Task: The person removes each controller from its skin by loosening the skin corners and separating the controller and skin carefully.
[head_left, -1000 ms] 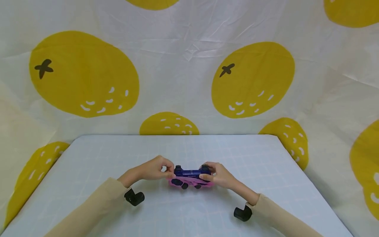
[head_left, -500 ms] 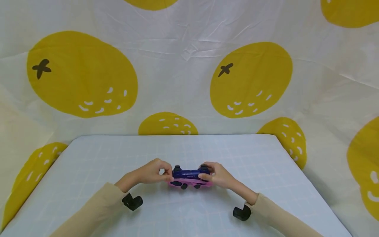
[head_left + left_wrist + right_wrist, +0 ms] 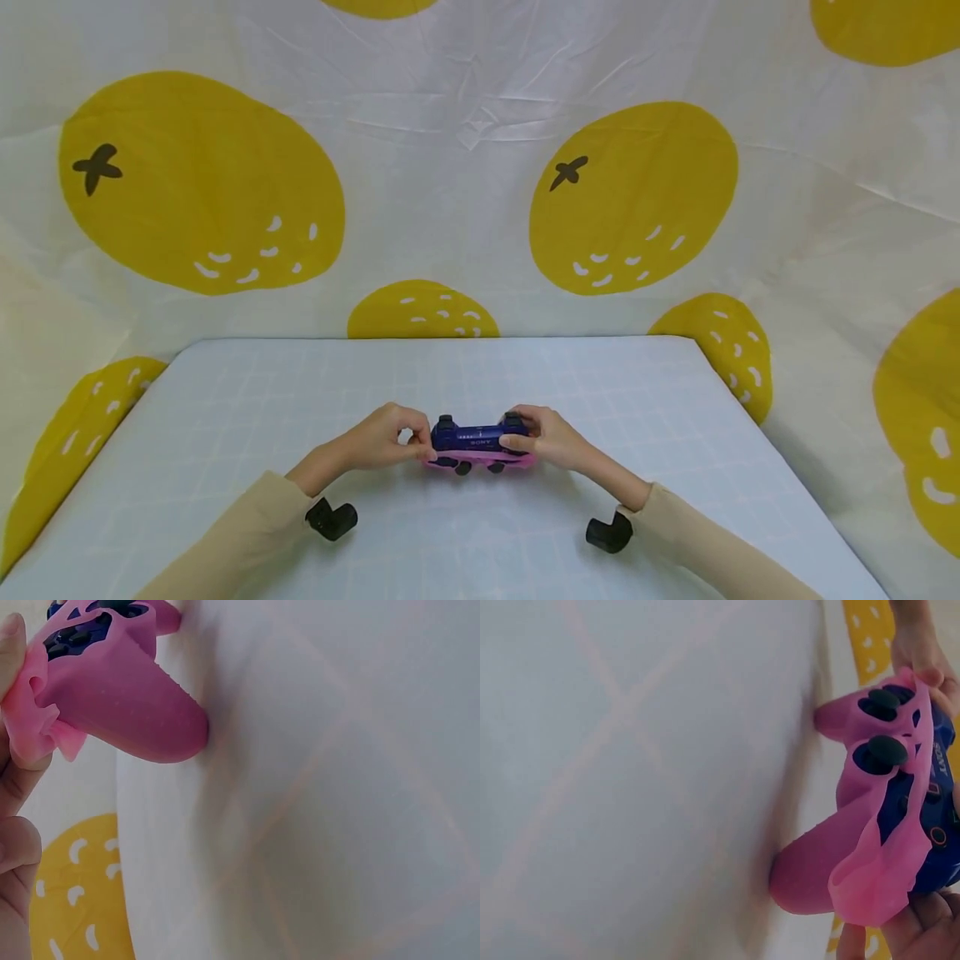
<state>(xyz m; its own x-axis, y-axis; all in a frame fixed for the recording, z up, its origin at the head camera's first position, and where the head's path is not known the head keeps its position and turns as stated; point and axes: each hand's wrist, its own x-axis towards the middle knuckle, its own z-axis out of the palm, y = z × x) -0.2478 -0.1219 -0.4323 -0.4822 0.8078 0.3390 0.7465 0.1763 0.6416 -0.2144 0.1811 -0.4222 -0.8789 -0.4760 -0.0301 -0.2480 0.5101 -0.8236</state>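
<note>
Pink cover [image 3: 814,859], rumpled at its edge, is pinched in our left hand [image 3: 384,437]; our right hand [image 3: 553,437] grips the other end of the blue controller [image 3: 467,436], partly wrapped, between our hands over the checked table [image 3: 480,533], yellow-patterned cloth [image 3: 442,192] behind.

A pink cover [image 3: 810,859] sits partly around a blue controller [image 3: 939,859], its grips sheathed, the SONY lettering bare. Two dark thumbsticks [image 3: 887,750] poke through its openings. The left hand [image 3: 921,654] pinches the far end; the right hand [image 3: 926,926] holds the near end. Faint pinkish lines cross the pale surface [image 3: 630,787]; yellow-and-white cloth [image 3: 866,634] shows beyond.
</note>
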